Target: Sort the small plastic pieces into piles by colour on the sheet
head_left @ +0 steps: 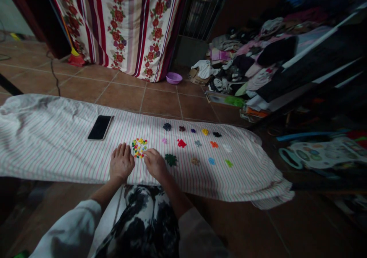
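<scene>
My left hand (122,161) lies flat on the striped cloth, its fingers stretched out just left of a mixed cluster of small coloured pieces (139,147). At the right edge of that cluster is my right hand (155,163), fingers pinched together; what sits between the fingertips is too small to make out. To the right, little piles sorted by colour lie in rows. Nearest is a dark green pile (171,159), with a red pile (181,143), a tan pile (195,161), a blue pile (211,161) and an orange pile (213,144) farther along.
A smartphone (100,128) rests on the striped cloth (57,135) to the left. Beyond the table, a purple basin (174,78) and a red broom (76,60) stand on the tiled floor near a floral curtain (129,28). Clothes (243,55) are heaped at the right.
</scene>
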A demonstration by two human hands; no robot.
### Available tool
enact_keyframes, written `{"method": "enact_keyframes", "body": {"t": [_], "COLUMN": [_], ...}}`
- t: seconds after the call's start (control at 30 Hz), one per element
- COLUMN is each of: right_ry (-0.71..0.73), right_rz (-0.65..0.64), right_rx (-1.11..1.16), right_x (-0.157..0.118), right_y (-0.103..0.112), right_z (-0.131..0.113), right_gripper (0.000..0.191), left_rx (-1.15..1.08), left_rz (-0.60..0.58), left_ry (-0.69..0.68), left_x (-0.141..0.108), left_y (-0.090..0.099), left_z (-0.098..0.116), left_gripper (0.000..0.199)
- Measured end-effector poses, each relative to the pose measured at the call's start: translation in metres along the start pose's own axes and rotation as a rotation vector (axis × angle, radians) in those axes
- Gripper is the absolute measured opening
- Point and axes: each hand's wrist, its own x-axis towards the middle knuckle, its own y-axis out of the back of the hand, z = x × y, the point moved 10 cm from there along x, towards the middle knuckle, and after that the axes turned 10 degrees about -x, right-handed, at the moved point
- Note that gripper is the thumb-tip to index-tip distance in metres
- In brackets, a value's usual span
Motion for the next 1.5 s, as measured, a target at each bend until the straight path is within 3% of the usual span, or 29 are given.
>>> {"method": "enact_keyframes", "body": {"t": [0.57,0.77,1.13,1.3,1.5], "right_ry": [-0.157,-0.158,-0.207,-0.234,-0.212], "right_rz": [-0.143,-0.111,0.005,0.008,0.122], "right_rx": [-0.304,-0.31,-0.217,-0.134,-0.063], "right_x": [0.028,0.031,0.028,0.022,0.016], "right_y": [-0.03,-0.031,-0.003,0.002,0.022], "right_z": [-0.011,-0.01,-0.017,0.004,0.032], "right_gripper": [0.02,0.017,0.015,0.02,0.027], "left_rx": [-0.007,-0.002,-0.001,-0.047,-0.077], "left_rz": [-0.021,-0.01,0.016,0.019,0.005], "left_ry": [0.016,0.013,-0.001,0.014,0.016], "left_x": [0.0,0.0,-0.002,-0.002,-0.002], "left_y": [-0.001,0.002,0.003,0.002,0.002], "left_z": [0.0,0.001,0.002,-0.001,-0.001], "left_gripper": [0.045,0.045,0.044,0.044,0.045]}}
